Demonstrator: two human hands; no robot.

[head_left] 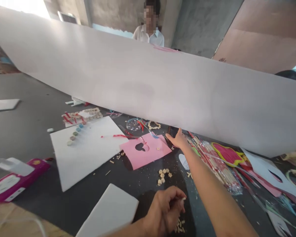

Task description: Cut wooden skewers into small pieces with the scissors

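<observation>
My left hand is closed in a pinch at the bottom middle, with a small pale wooden piece at its fingertips. Just below it lies a pile of similar small pieces. My right arm stretches forward, and my right hand reaches the foot of the big white board. Its thumb and fingers sit around a dark flat object, partly hidden, which looks like a phone. Beyond the left hand, pale pieces form a curved cluster. A pink sheet with a dark cut-out shape is left of the right hand.
A large white board stands tilted across the table, a person behind it. At left are a white sheet with paint pots, a white block and a magenta device. Bagged sticks and a mask lie right.
</observation>
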